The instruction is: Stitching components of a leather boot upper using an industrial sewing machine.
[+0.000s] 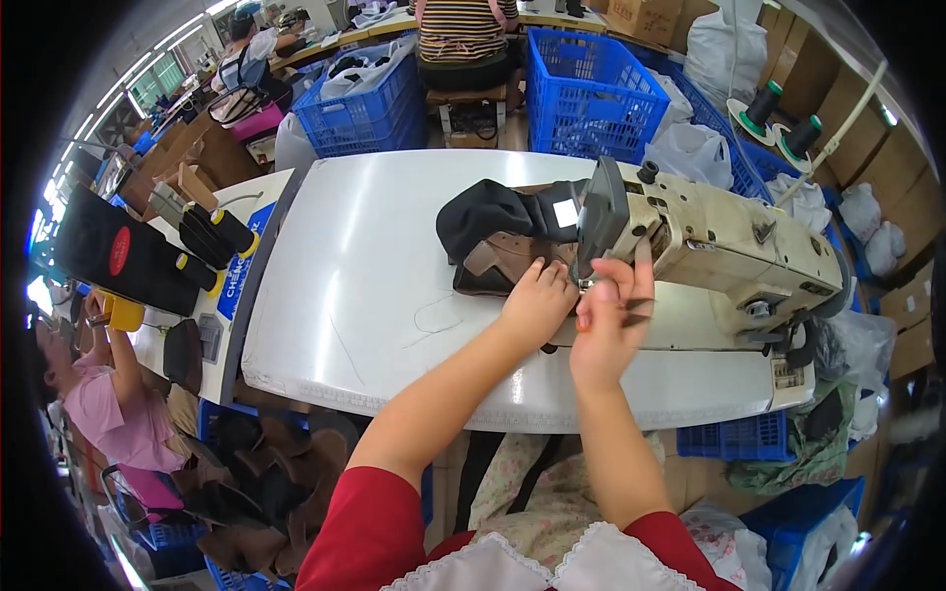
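Note:
A black and brown shoe upper (507, 246) lies on the white table under the head of a cream sewing machine (729, 246). My left hand (540, 300) grips its near edge, fingers curled over the brown part and thumb hidden. Just right of it, my right hand (613, 325) is raised in front of the needle area, its fingers bent inward. Something small and dark shows between those fingers, too blurred to name. The needle itself is mostly hidden behind the machine head and my hand.
Loose threads (434, 320) lie on the white table (345, 227). Blue crates (596, 94) stand beyond it, and thread cones (759, 108) rise behind the machine. At the left is another machine station with a person in pink (123, 424); shoe uppers (266, 483) are heaped below.

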`<move>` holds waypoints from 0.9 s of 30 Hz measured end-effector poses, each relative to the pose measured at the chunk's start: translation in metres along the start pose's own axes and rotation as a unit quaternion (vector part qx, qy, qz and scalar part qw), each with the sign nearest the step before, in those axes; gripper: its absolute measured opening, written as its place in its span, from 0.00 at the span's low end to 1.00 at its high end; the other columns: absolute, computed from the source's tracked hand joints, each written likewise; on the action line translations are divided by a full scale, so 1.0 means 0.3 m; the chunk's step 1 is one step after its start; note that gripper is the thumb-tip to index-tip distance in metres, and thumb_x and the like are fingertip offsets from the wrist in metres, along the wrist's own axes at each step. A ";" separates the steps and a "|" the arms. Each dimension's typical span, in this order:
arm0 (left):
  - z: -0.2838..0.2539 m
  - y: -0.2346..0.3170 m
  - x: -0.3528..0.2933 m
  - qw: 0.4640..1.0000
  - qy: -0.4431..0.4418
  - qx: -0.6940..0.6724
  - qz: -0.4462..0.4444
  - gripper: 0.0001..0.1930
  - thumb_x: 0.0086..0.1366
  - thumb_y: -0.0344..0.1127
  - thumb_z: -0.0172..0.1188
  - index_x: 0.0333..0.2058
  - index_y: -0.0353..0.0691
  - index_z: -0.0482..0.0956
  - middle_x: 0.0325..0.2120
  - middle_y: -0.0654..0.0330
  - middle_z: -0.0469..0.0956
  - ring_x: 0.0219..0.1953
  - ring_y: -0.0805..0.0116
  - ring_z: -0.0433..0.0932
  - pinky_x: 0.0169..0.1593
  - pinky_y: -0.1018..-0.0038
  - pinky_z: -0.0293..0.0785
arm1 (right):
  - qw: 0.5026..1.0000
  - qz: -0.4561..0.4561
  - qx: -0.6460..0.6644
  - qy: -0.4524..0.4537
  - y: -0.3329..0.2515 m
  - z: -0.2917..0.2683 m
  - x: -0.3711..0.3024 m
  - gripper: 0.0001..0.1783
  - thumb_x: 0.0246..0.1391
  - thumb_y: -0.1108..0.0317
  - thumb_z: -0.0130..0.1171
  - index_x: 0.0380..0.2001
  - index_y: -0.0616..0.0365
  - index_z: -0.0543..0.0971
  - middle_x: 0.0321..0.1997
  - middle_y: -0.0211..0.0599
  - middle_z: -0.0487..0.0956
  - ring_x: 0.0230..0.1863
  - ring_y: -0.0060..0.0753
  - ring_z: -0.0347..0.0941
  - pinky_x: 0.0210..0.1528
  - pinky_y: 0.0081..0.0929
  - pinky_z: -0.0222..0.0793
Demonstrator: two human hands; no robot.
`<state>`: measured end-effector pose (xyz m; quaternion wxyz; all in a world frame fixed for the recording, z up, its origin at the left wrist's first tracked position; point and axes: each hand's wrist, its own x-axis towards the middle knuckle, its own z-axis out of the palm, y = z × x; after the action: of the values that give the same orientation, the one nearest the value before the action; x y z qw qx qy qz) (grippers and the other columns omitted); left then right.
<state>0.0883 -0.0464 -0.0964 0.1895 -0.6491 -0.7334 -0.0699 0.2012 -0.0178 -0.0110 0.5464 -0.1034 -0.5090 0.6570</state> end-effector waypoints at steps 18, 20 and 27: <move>-0.099 -0.134 -0.241 0.996 0.013 0.019 -0.086 0.25 0.57 0.26 0.53 0.56 0.36 0.74 0.59 0.53 0.75 0.65 0.60 0.69 0.69 0.58 0.58 | 0.796 0.157 -0.496 -0.310 -0.103 -0.256 -0.005 0.22 0.52 0.66 0.65 0.52 0.49 0.78 0.27 0.36 0.79 0.26 0.38 0.76 0.32 0.33 0.73; -0.109 -0.131 -0.235 0.995 0.036 0.025 -0.084 0.25 0.57 0.26 0.53 0.55 0.36 0.76 0.58 0.53 0.76 0.64 0.60 0.71 0.69 0.58 0.60 | 0.761 0.126 -0.560 -0.304 -0.024 -0.258 0.007 0.26 0.49 0.70 0.62 0.55 0.49 0.76 0.28 0.37 0.79 0.30 0.44 0.78 0.35 0.40 0.74; -0.109 -0.129 -0.237 0.992 0.097 0.003 -0.086 0.23 0.55 0.25 0.53 0.52 0.37 0.79 0.55 0.54 0.78 0.62 0.60 0.73 0.67 0.58 0.63 | 0.674 -0.036 -0.661 -0.328 0.125 -0.173 0.023 0.25 0.50 0.73 0.58 0.55 0.56 0.75 0.36 0.38 0.81 0.34 0.41 0.81 0.35 0.39 0.77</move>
<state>0.0627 -0.1291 -0.0871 0.2552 -0.5734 -0.7646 -0.1465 0.2116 0.0212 -0.0614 0.1571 -0.1967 -0.9602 0.1208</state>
